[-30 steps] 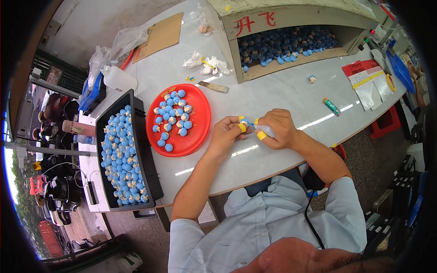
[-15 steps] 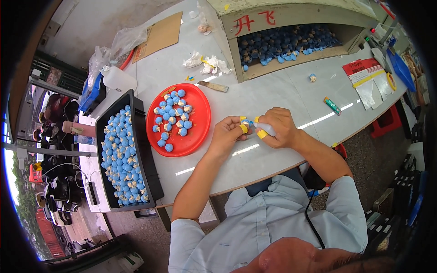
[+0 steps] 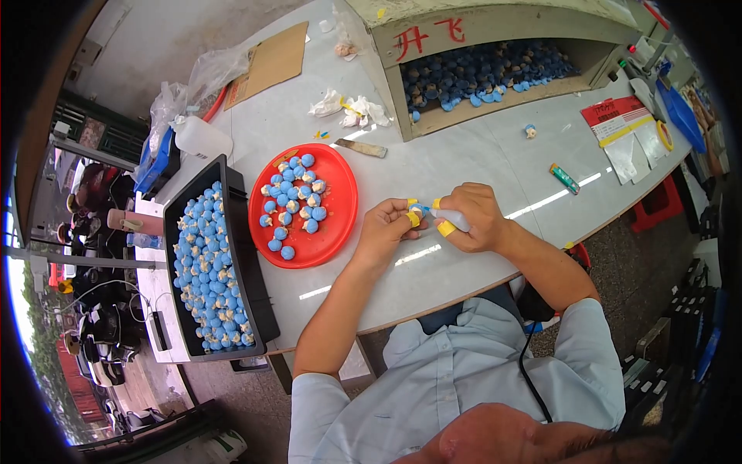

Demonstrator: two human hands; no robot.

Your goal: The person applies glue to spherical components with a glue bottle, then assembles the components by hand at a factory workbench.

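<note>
My left hand (image 3: 384, 230) pinches a small blue-and-cream figure piece (image 3: 418, 209) between fingertips wrapped in yellow tape. Closed round a small translucent squeeze bottle (image 3: 452, 220) is my right hand (image 3: 481, 219), also with yellow tape on its fingers. The bottle's narrow blue tip points left and meets the piece, or nearly so; I cannot tell which. Left of my hands lies a round red tray (image 3: 328, 243) with several similar blue-and-cream pieces. Beside it, a long black bin (image 3: 259, 298) is heaped with more of them.
A box-like housing (image 3: 386, 93) at the back holds many blue pieces. One loose piece (image 3: 530, 131), a green tube (image 3: 564, 179), a flat scraper (image 3: 362, 147) and crumpled tissue (image 3: 359, 112) lie on the grey table (image 3: 448, 166). A white jug (image 3: 202, 137) stands behind the bin.
Both hands keep their hold, with the bottle tip still at the small piece. Only a slight shift of the whole view shows.
</note>
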